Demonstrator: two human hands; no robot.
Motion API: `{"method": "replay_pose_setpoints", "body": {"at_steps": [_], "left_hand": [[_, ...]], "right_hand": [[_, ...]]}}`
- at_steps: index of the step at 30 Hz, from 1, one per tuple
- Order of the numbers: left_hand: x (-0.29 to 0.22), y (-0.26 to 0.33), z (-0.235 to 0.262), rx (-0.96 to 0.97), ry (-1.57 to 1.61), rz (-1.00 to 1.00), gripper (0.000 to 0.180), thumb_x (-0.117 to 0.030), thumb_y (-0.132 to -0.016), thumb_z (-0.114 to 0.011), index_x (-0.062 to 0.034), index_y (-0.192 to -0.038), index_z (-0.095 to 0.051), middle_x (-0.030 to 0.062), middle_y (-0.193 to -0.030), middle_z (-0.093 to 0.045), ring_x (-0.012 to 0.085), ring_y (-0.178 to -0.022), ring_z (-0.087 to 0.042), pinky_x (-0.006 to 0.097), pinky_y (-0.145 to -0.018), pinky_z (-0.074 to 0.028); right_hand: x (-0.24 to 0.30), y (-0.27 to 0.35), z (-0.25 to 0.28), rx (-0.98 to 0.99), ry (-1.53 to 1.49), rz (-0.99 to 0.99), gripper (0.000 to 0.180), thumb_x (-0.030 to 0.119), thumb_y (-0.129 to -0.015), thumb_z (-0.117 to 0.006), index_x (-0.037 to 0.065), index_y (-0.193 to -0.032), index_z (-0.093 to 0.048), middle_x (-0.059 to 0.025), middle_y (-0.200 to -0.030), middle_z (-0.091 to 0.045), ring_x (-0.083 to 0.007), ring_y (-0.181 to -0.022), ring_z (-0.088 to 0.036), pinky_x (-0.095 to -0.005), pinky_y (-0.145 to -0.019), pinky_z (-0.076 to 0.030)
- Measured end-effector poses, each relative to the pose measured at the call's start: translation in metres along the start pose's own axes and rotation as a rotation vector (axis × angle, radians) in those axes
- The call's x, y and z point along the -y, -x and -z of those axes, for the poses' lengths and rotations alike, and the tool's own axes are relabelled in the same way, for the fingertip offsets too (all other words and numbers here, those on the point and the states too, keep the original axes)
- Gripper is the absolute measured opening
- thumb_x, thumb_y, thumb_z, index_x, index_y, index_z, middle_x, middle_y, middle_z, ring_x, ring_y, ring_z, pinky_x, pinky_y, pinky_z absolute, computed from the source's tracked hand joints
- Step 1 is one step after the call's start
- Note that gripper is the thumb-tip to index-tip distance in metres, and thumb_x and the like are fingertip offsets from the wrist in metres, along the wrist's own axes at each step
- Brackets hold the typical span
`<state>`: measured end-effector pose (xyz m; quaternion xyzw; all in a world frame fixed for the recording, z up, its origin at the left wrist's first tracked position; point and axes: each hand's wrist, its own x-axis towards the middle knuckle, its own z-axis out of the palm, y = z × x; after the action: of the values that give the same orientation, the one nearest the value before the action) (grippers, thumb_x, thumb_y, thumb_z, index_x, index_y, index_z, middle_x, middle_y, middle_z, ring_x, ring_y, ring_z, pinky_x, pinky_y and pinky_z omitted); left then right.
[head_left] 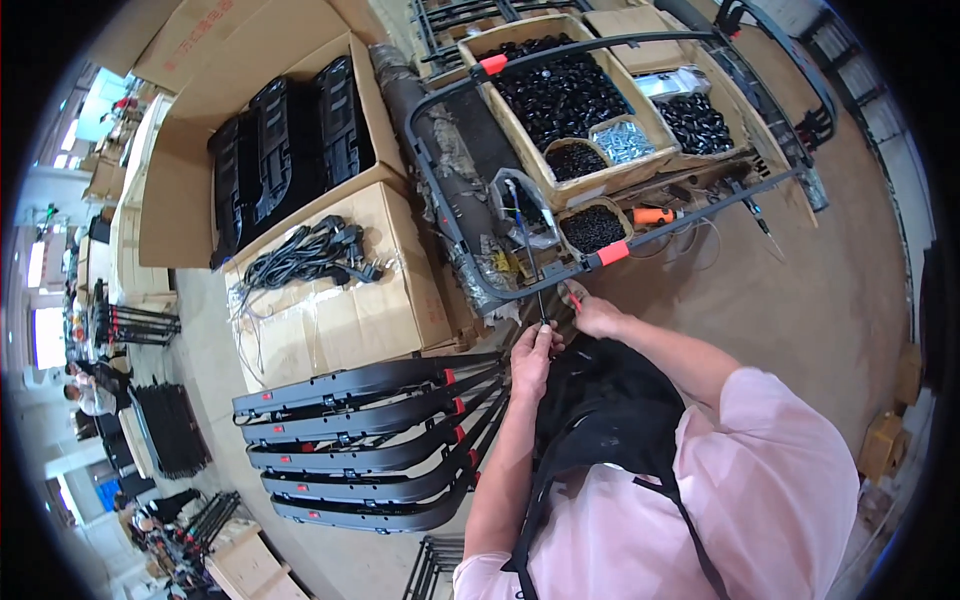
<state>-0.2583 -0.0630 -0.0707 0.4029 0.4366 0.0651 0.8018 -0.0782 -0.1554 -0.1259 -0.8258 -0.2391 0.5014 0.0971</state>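
The left hand [532, 355] pinches a thin rod [543, 308]; the right hand [597, 316] curls round a red object [575, 302], both near the frame [566, 272].

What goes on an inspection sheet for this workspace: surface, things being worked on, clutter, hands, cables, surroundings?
Surface: dark bench, torn wrapping along its left edge.
Things: dark tubular frame with red clips, lying across the bench.
Clutter: box of black parts and silvery screws; orange-handled tool.
Hands: left hand holds a thin dark rod; right hand is at a small red item, grip unclear.
Cables: black bundle with plugs on a closed carton.
Surroundings: open carton of black panels; stacked dark assemblies left of the person.
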Motion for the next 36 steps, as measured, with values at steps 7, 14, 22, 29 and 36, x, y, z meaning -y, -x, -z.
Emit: {"method": "replay_pose_setpoints", "body": {"at_steps": [7,14,22,29,36], "left_hand": [[0.005,-0.019,-0.029,0.078,0.052,-0.041,0.032,-0.027,-0.110,-0.061,0.0004,-0.124,-0.068,0.0067,-0.102,-0.073,0.0158,-0.086,-0.069,0.030,-0.082,-0.057],[-0.006,-0.013,-0.044,-0.006,-0.126,-0.045,0.028,-0.028,-0.111,-0.058,-0.0020,-0.116,-0.070,0.0032,-0.098,-0.073,0.0119,-0.081,-0.068,0.027,-0.070,-0.052],[-0.008,-0.011,-0.056,-0.044,-0.257,-0.077,0.029,-0.024,-0.112,-0.054,-0.0007,-0.108,-0.070,0.0050,-0.094,-0.073,0.0127,-0.081,-0.066,0.028,-0.075,-0.052],[-0.003,-0.012,-0.065,-0.123,-0.435,-0.116,0.030,-0.022,-0.113,-0.053,0.0024,-0.111,-0.070,0.0055,-0.098,-0.074,0.0134,-0.087,-0.067,0.030,-0.079,-0.054],[0.007,-0.020,-0.046,-0.181,-0.607,-0.266,0.030,-0.020,-0.113,-0.054,0.0039,-0.124,-0.068,0.0057,-0.109,-0.073,0.0121,-0.094,-0.067,0.030,-0.086,-0.055]], "right_hand": [[-0.027,0.123,0.028,-0.092,0.058,0.114,0.055,0.017,-0.097,-0.061,-0.001,-0.146,-0.045,-0.0264,-0.139,-0.061,-0.0452,-0.131,-0.058,-0.0537,-0.107,-0.050],[-0.016,0.135,0.036,-0.163,0.043,0.247,0.077,0.005,-0.090,-0.057,0.003,-0.162,-0.031,-0.0292,-0.153,-0.047,-0.0462,-0.141,-0.049,-0.0527,-0.117,-0.043],[-0.017,0.138,0.058,-0.082,0.063,0.297,0.086,0.003,-0.087,-0.057,0.000,-0.165,-0.022,-0.0330,-0.149,-0.049,-0.0483,-0.138,-0.051,-0.0535,-0.117,-0.043],[-0.028,0.128,0.064,-0.119,0.222,0.447,0.091,0.007,-0.084,-0.062,-0.005,-0.165,-0.022,-0.0331,-0.136,-0.055,-0.0481,-0.125,-0.057,-0.0530,-0.109,-0.048],[-0.032,0.139,0.072,-0.315,0.448,0.603,0.094,0.017,-0.081,-0.069,0.003,-0.165,-0.030,-0.0266,-0.117,-0.060,-0.0425,-0.105,-0.061,-0.0532,-0.091,-0.052]]}}
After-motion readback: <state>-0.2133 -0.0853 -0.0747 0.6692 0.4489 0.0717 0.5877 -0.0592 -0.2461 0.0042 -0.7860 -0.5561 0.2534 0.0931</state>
